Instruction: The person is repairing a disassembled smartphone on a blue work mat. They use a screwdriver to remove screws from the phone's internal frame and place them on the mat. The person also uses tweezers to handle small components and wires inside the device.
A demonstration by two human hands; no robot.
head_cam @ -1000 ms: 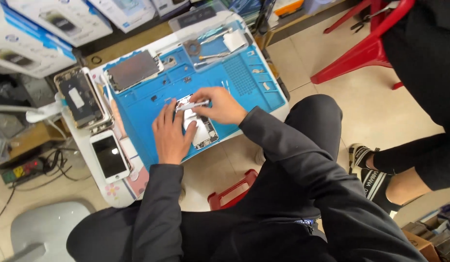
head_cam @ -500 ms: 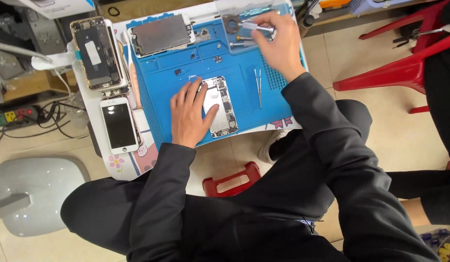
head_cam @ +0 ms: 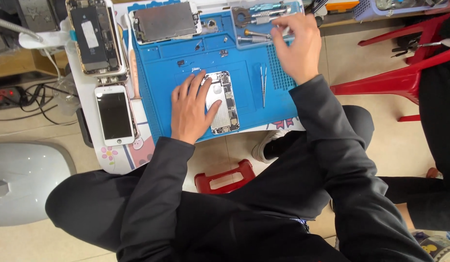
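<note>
Opened phone (head_cam: 224,103) under left grip (head_cam: 190,109)

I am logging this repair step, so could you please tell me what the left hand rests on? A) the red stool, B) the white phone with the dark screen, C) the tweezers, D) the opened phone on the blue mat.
D: the left hand lies flat on the opened phone on the blue mat.

Beige tile floor (head_cam: 409,145), red plastic chair (head_cam: 404,68) at rt, white stool (head_cam: 21,179) at left.

matt blue rubbery mat (head_cam: 161,97), shiny metal tweezers (head_cam: 263,86), glossy glass-fronted white phone (head_cam: 115,115), red plastic chair (head_cam: 395,82).
</note>
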